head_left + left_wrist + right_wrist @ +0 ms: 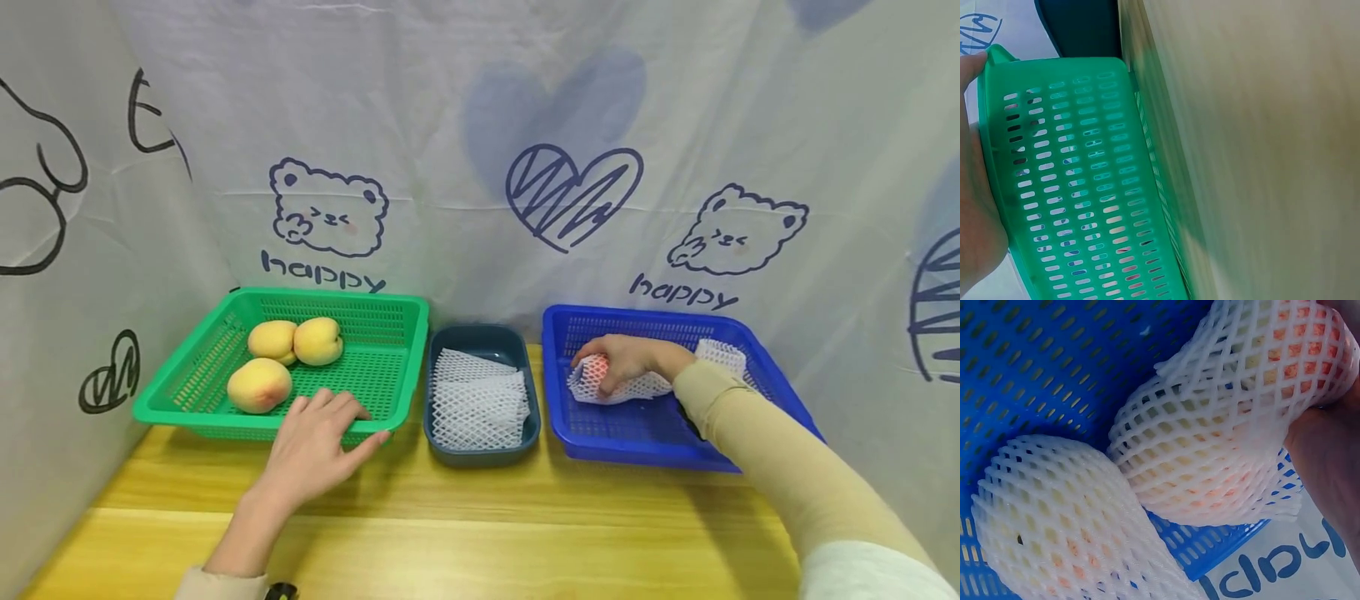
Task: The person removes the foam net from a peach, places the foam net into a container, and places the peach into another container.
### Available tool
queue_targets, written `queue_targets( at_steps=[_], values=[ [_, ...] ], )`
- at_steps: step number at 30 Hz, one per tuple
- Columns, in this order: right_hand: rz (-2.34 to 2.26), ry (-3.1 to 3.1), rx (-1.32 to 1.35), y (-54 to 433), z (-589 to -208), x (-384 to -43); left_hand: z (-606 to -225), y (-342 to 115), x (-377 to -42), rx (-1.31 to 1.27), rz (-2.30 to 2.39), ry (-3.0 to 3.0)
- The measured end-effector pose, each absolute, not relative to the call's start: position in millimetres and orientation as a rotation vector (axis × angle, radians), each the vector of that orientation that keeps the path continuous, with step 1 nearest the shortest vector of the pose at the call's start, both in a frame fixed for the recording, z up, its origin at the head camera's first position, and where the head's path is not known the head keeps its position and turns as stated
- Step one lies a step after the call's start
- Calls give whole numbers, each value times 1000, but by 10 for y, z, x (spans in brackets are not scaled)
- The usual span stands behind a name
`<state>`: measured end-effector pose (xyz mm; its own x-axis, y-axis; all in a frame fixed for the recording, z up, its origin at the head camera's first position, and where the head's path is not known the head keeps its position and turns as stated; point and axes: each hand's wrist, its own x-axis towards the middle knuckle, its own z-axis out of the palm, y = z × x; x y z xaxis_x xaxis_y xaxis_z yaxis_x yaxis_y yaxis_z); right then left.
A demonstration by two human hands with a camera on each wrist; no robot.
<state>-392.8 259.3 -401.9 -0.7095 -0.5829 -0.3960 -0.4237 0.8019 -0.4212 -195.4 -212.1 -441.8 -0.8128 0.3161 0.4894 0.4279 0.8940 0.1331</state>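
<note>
Inside blue basket (637, 448), right hand (630, 360) pinches netted peach (595, 372), thumb against fingers; other netted peaches (1054, 512) near. Left hand (318, 442) on front rim of green basket (416, 367), thumb spread from fingers; three bare peaches (258, 386) inside.

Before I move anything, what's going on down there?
A person's right hand holds a net-wrapped fruit inside the blue basket, with more wrapped fruit close by. The left hand lies over the near rim of the green basket, where bare peaches sit unwrapped. Between the two baskets, white foam nets lie in a dark tray.
</note>
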Motion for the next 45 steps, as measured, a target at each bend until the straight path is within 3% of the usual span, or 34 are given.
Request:
queue_targets(
  at_steps=[14,25,36,45],
  values=[
    [-722,2559,-744,2620,-3985,-3862,-4403,-2095,-1951,-511,-302,-2642],
    [-845,2565,-779,2605,-3713,-3730,-4430,-2079,-1918,-508,-305,-2658],
    [-985,2634,-782,2434,-3325,-3360,-4365,-2074,-1907,-474,-255,-2690],
    [-1061,2666,-850,2256,-3253,-2907,-4414,-2080,-1937,-457,-223,-2689]
  ],
)
